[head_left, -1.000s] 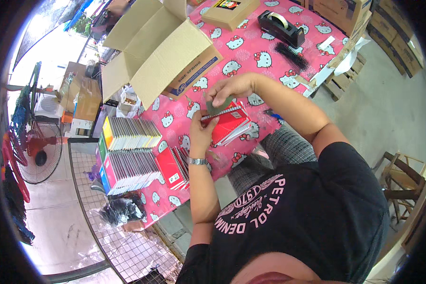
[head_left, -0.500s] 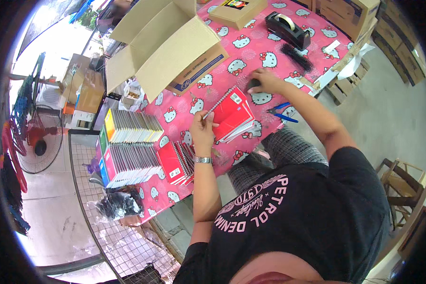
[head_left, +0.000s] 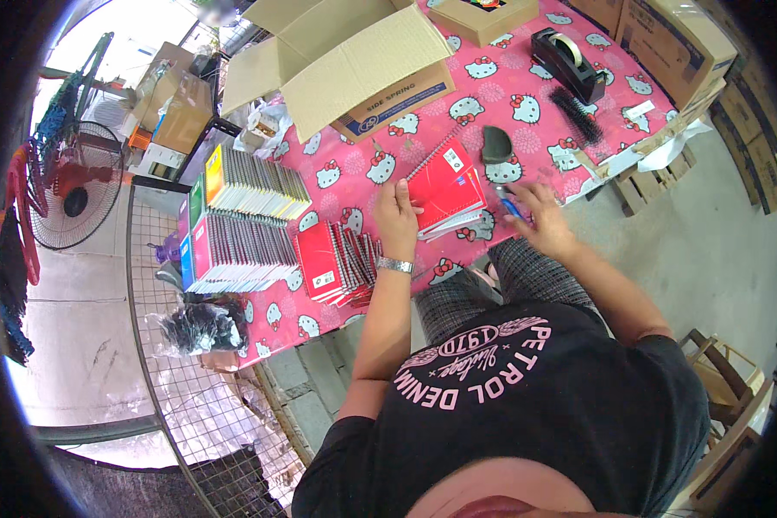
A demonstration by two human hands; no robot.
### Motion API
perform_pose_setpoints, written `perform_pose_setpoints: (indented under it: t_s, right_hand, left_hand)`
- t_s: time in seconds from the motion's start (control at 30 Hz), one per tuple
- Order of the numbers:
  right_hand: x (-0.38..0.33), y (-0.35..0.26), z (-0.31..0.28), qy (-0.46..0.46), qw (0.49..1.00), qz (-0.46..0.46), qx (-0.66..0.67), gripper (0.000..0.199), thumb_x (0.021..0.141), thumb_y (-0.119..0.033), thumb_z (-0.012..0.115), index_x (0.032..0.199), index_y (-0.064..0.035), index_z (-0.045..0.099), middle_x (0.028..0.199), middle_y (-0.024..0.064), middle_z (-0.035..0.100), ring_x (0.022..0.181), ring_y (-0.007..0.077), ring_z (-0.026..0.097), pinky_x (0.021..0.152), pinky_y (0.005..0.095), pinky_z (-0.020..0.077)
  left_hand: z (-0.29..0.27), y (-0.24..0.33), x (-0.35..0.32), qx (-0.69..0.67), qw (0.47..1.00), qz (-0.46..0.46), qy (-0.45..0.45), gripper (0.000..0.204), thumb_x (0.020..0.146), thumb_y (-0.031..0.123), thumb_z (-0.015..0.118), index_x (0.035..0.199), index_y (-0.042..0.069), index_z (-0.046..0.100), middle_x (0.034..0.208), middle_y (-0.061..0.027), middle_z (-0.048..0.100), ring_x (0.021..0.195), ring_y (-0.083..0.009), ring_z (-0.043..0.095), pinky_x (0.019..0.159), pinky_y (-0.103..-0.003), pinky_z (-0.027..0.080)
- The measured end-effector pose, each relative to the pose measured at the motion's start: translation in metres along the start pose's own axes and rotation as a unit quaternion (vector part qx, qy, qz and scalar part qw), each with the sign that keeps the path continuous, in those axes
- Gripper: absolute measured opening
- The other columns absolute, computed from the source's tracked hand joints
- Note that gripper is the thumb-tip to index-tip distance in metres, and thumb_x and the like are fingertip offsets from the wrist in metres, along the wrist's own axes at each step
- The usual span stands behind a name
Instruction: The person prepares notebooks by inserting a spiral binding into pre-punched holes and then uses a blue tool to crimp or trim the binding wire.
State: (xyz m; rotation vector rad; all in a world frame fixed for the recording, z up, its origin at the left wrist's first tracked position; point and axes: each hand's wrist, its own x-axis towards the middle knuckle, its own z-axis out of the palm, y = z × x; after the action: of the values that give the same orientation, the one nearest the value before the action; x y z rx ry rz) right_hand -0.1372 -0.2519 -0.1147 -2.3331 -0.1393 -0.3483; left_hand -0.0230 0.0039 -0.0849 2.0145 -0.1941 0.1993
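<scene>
A small stack of red spiral notebooks lies slightly fanned at the middle of the pink table, white page edges toward me. My left hand grips its left edge, thumb on the top cover. To the right, my right hand closes around blue-handled pliers, whose handles are partly hidden by my fingers. Just beyond sits a dark, half-round object, untouched; its kind is unclear. More red spiral notebooks lean in a overlapping row left of my left wrist.
Tall rows of spiral notebooks stand at the left. An open cardboard box is behind, with a closed box beside it. A tape dispenser and black brush lie at the far right. A wire grid borders the left.
My right hand has let go of the dark half-round object and come nearer to take hold of the pliers. My left hand stays at the notebooks' left edge. The view has shifted somewhat.
</scene>
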Motion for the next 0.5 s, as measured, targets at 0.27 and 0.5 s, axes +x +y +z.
perform_pose_setpoints:
  t_s: [0.27,0.5]
  right_hand:
    - [0.043,-0.078,0.007,-0.029,0.984,-0.135,0.112,0.063,0.072,-0.017,0.074,0.13,-0.008,0.053,0.117,0.0174,0.055,0.111,0.0352,0.052,0.096,0.0435,0.0425]
    - [0.05,-0.084,0.016,-0.017,0.977,-0.133,0.166,0.063,0.071,-0.016,0.075,0.129,-0.0076,0.054,0.117,0.0163,0.056,0.11,0.0342,0.053,0.095,0.0425,0.0435]
  left_hand:
    - [0.0,0.007,0.005,0.086,0.994,0.047,-0.04,0.028,0.094,0.023,0.061,0.093,-0.003,0.051,0.098,-0.0154,0.054,0.064,-0.0186,0.06,0.044,-0.031,0.056]
    - [-0.001,0.02,-0.004,-0.023,0.999,0.04,0.02,0.025,0.096,0.021,0.058,0.088,-0.001,0.048,0.082,-0.0101,0.056,0.058,-0.0145,0.059,0.043,-0.03,0.054]
